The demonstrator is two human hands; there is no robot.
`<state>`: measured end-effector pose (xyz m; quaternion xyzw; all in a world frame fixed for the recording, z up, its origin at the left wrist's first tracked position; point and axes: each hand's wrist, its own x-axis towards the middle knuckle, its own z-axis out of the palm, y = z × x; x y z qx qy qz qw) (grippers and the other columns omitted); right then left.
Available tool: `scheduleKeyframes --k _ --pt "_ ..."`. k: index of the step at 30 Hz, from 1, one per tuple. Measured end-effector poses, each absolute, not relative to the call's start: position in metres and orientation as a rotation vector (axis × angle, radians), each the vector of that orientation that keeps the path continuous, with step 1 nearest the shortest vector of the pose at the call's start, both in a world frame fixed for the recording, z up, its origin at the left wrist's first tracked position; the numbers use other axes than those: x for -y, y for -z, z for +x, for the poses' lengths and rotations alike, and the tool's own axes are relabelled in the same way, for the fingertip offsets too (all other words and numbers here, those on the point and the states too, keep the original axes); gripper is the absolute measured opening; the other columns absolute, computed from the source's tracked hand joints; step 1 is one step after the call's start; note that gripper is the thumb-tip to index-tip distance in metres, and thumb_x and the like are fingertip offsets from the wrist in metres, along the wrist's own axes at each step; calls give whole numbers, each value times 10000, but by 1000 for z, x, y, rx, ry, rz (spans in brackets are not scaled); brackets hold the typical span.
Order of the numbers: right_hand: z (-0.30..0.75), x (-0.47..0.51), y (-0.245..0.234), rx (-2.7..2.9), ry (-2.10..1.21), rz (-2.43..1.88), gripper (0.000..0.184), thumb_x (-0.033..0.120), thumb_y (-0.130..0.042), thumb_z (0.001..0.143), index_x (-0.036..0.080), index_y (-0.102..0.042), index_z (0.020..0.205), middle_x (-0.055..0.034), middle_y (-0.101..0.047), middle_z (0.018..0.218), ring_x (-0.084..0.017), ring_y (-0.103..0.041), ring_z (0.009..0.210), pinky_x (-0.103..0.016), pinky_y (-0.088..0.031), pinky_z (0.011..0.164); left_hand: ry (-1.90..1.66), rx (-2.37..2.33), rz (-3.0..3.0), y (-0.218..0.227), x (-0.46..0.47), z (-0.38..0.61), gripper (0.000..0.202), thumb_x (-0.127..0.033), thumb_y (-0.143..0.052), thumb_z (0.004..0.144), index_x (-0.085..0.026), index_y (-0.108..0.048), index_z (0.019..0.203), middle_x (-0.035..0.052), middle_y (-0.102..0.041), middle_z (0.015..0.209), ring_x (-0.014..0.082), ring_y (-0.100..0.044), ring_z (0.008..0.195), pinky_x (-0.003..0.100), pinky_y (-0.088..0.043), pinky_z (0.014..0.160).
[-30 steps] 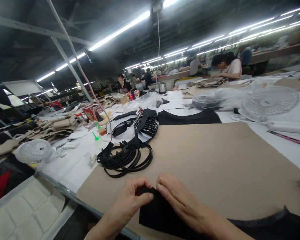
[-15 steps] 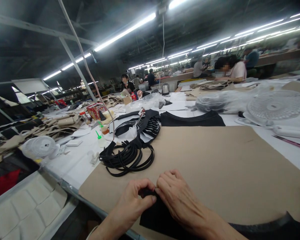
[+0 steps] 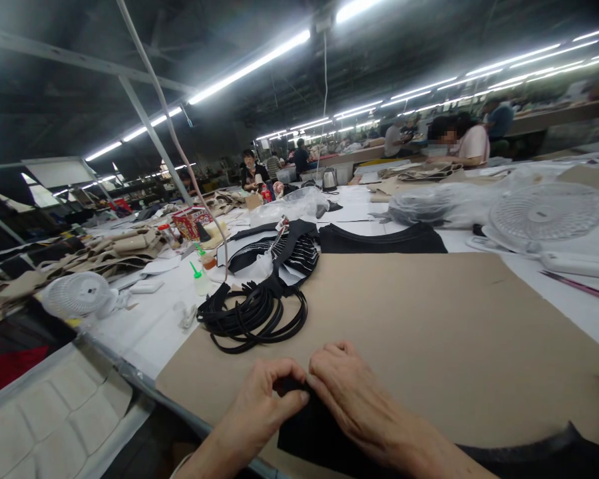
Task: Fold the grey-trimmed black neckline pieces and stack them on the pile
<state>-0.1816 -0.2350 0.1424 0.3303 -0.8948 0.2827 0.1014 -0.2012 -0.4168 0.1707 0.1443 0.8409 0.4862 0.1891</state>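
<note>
A black piece of sheet material (image 3: 314, 432), fabric or leather, lies at the near edge of a tan board (image 3: 404, 319). My left hand (image 3: 267, 402) pinches its upper corner between thumb and forefinger. Right beside it, my right hand (image 3: 347, 392) has its fingers bent onto the same edge, and the two hands' fingertips meet there. My right forearm covers part of the piece. Beyond my hands lies a coil of black strips (image 3: 252, 316). Another black curved edge (image 3: 519, 456) shows at the lower right.
Black cut pieces with white stripes (image 3: 299, 256) lie past the coil. Small green-tipped bottles (image 3: 199, 279) stand to the left. White fans (image 3: 80, 293) are at both sides; pink-handled tweezers (image 3: 579, 285) lie on the right. A tray of pale pads (image 3: 44, 412) sits lower left. Other people work farther back.
Both hands keep nearly the same pose at the black piece's edge. The whole view has shifted very slightly; a person at the back has raised their head a little.
</note>
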Motion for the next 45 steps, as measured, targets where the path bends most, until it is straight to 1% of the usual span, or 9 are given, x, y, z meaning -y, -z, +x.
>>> scheduleKeyframes --k 7,12,16,19,22,29,35,41,45 --pt "-188 239 -137 2635 -825 963 236 175 -345 977 197 -434 760 6 -546 748 -150 -416 701 -343 -289 799 -1342 -2361 488 -171 416 -201 123 -254 -561 682 -151 -627 687 -21 -516 642 132 -434 660 251 -331 641" --pt "-188 234 -147 2670 -1209 913 334 299 -329 1009 197 -376 694 20 -495 726 -147 -451 744 -317 -316 793 -1373 -2284 454 -165 422 -205 193 -328 -609 713 -154 -630 794 -17 -520 694 133 -420 676 255 -313 630" --pt "-186 230 -152 2617 -1587 821 385 371 -227 1019 208 -409 722 3 -503 775 -154 -475 761 -302 -367 773 -1492 -2174 388 -161 424 -208 223 -352 -656 697 -159 -584 783 -17 -519 712 130 -413 692 252 -299 634" --pt "-184 229 -153 2660 -1693 748 334 392 -323 989 207 -453 743 3 -522 779 -154 -487 753 -282 -376 719 -1547 -2088 303 -162 423 -206 248 -362 -676 679 -161 -557 763 -32 -492 678 119 -393 675 244 -284 623" --pt "-183 231 -153 2719 -1692 708 260 359 -422 950 200 -475 751 15 -522 764 -141 -476 728 -261 -354 671 -1568 -2047 257 -164 425 -203 275 -377 -692 676 -166 -544 776 -51 -447 653 109 -357 657 239 -267 610" --pt "-186 235 -143 2720 -1734 709 269 324 -438 942 193 -437 708 42 -438 669 -116 -404 640 -249 -290 588 -1502 -2006 362 -171 429 -204 365 -492 -687 732 -166 -549 820 -32 -471 736 124 -386 738 243 -294 662" --pt "-185 231 -139 2584 -1959 851 331 361 -315 993 205 -392 711 34 -401 690 -125 -397 664 -250 -343 631 -1485 -2152 310 -170 421 -205 376 -510 -643 743 -161 -518 676 -39 -431 639 112 -358 654 250 -270 613" --pt "-180 231 -138 2720 -1832 769 332 408 -372 975 203 -433 721 29 -427 688 -128 -414 654 -247 -341 591 -1533 -2190 233 -170 421 -200 361 -494 -639 720 -167 -498 663 -51 -382 624 108 -320 646 243 -258 606" --pt "-178 235 -141 2749 -1669 733 299 339 -383 977 195 -452 724 25 -479 711 -128 -450 685 -255 -356 645 -1550 -2189 237 -166 422 -200 389 -532 -628 743 -168 -506 683 -48 -391 638 110 -335 651 241 -274 609"
